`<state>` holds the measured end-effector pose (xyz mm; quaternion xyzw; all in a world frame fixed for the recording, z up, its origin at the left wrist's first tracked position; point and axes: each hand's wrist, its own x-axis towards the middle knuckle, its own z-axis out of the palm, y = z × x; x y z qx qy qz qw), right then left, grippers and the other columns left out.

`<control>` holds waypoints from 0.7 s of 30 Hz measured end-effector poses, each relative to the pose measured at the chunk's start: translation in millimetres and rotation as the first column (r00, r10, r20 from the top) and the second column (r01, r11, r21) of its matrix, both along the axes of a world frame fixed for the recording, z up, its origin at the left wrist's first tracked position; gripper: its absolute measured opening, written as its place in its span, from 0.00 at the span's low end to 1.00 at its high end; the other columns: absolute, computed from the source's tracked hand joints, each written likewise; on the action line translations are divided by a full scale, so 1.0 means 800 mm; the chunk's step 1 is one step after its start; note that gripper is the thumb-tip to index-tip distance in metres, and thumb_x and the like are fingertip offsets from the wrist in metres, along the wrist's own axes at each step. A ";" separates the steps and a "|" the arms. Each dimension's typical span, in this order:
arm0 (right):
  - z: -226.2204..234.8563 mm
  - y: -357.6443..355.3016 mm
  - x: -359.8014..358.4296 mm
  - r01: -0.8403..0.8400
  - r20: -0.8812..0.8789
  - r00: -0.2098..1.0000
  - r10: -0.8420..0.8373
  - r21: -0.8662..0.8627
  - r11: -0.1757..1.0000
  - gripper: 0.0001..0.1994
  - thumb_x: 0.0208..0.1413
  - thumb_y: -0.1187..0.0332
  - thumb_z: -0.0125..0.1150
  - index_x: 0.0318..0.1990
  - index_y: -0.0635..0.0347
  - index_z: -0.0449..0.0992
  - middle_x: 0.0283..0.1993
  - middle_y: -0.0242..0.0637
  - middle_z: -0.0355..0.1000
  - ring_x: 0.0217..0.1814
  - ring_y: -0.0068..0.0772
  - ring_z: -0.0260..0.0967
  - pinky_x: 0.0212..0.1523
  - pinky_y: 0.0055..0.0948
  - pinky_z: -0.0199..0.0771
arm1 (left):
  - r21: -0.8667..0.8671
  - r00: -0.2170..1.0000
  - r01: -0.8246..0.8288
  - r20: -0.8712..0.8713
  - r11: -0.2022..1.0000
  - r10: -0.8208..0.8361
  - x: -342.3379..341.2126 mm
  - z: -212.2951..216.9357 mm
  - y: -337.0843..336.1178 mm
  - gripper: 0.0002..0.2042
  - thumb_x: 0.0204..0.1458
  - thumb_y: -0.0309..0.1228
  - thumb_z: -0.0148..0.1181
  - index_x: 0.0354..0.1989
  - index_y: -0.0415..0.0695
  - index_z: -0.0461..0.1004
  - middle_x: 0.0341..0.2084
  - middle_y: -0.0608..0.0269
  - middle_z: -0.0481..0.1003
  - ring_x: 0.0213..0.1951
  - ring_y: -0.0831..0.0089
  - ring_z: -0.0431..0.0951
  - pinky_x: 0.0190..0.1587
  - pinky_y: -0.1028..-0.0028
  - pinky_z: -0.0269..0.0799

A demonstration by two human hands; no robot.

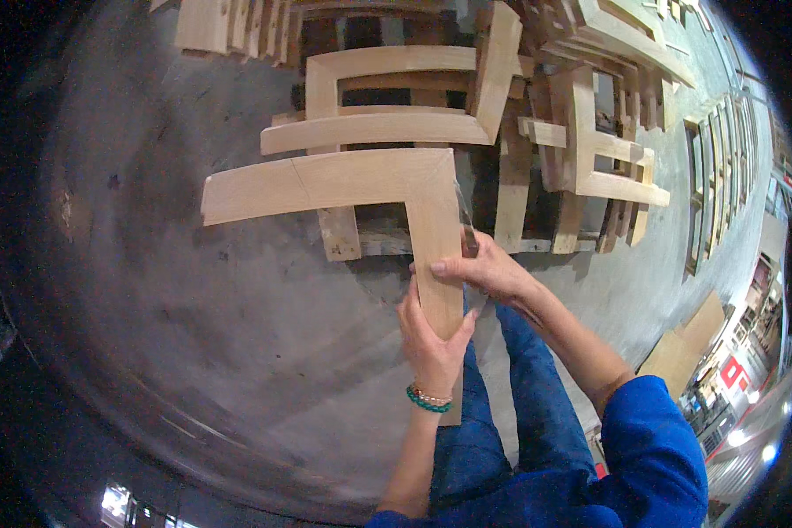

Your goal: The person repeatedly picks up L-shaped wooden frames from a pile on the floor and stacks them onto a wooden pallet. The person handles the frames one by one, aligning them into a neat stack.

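Observation:
In front of me is an L-shaped wooden frame piece, pale and smooth, its long arm reaching left and its other arm running down toward my body. A thin line crosses the long arm. My left hand, with green and pale bracelets at the wrist, wraps the lower arm from the left side, thumb on the right edge. On the right edge, higher up, my right hand grips the same arm with its thumb on the face. A thin greyish thing shows along the edge beside the right fingers; I cannot make out what it is.
Several wooden frames lie stacked on a pallet just beyond the piece. More frames are piled to the right, and pale boards at the far left. Slatted pallets stand farther right on the grey concrete floor.

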<state>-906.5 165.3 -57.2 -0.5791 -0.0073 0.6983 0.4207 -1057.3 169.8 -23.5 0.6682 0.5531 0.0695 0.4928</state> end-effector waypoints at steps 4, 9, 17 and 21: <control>-0.011 -0.014 0.017 0.054 0.044 0.998 -0.052 -0.044 0.998 0.32 0.42 0.58 0.70 0.52 0.65 0.65 0.44 0.36 0.70 0.46 0.25 0.67 0.49 0.27 0.67 | -0.215 0.989 0.146 0.008 0.966 -0.147 -0.008 0.004 0.007 0.44 0.34 0.34 0.72 0.60 0.39 0.53 0.54 0.47 0.61 0.56 0.52 0.61 0.57 0.59 0.57; -0.005 -0.019 0.058 -0.048 0.135 0.990 0.044 0.028 0.998 0.30 0.43 0.60 0.69 0.53 0.62 0.66 0.44 0.35 0.71 0.46 0.25 0.67 0.48 0.27 0.67 | 0.131 0.916 0.369 -0.219 0.920 -0.336 -0.053 -0.001 0.031 0.46 0.33 0.36 0.72 0.63 0.42 0.51 0.60 0.49 0.56 0.63 0.54 0.52 0.64 0.57 0.46; 0.073 0.052 0.131 -0.811 0.548 0.539 0.640 0.134 0.569 0.21 0.44 0.58 0.61 0.46 0.56 0.71 0.36 0.46 0.73 0.41 0.45 0.71 0.41 0.35 0.70 | 0.445 0.848 0.491 -0.441 0.749 -0.295 -0.034 -0.004 0.176 0.42 0.30 0.38 0.72 0.58 0.45 0.58 0.53 0.52 0.65 0.54 0.58 0.65 0.56 0.55 0.57; 0.082 0.059 0.136 -0.635 0.946 0.157 0.283 -0.123 0.763 0.19 0.46 0.59 0.59 0.46 0.53 0.71 0.39 0.45 0.73 0.39 0.48 0.72 0.38 0.40 0.72 | 0.325 0.963 0.158 -0.260 0.933 -0.073 -0.053 -0.032 0.150 0.36 0.32 0.35 0.71 0.53 0.42 0.60 0.44 0.51 0.70 0.45 0.55 0.71 0.45 0.62 0.67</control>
